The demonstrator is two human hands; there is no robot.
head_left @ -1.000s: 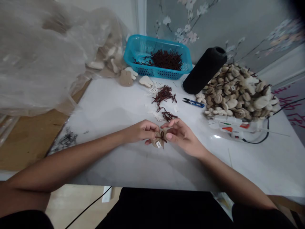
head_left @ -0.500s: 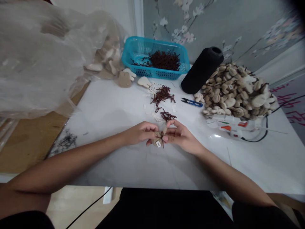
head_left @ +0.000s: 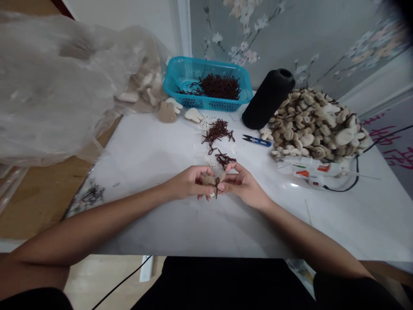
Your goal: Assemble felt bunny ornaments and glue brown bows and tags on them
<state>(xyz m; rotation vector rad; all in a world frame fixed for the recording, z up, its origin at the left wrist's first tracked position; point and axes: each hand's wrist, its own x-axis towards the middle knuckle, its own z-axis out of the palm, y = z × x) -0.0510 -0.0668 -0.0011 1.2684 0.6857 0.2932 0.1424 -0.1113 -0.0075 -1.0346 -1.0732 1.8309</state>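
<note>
Between my hands, above the front of the white table (head_left: 180,234), is a small beige stuffed fabric piece (head_left: 209,180) with a dark brown cord bow (head_left: 217,182) on it. A small white label (head_left: 212,194) shows partly below my left thumb. My left hand (head_left: 190,183) is closed round the left side of the piece, thumb on top. At its right side my right hand (head_left: 241,184) pinches the piece by the bow, thumb against forefinger. Just beyond my fingers lie loose brown bows (head_left: 225,158) and white labels (head_left: 210,161).
A blue basket (head_left: 206,105) of brown bows stands at the back, beside a black thread cone (head_left: 267,99). Blue thread snips (head_left: 257,140) lie before a heap of stuffed pieces (head_left: 318,125). A glue gun (head_left: 318,172) with a cord lies right; a large plastic bag (head_left: 64,90) fills the left.
My left thumb has moved across the piece and now covers most of the label. The view has shifted slightly; my right hand keeps its pinch near the bow.
</note>
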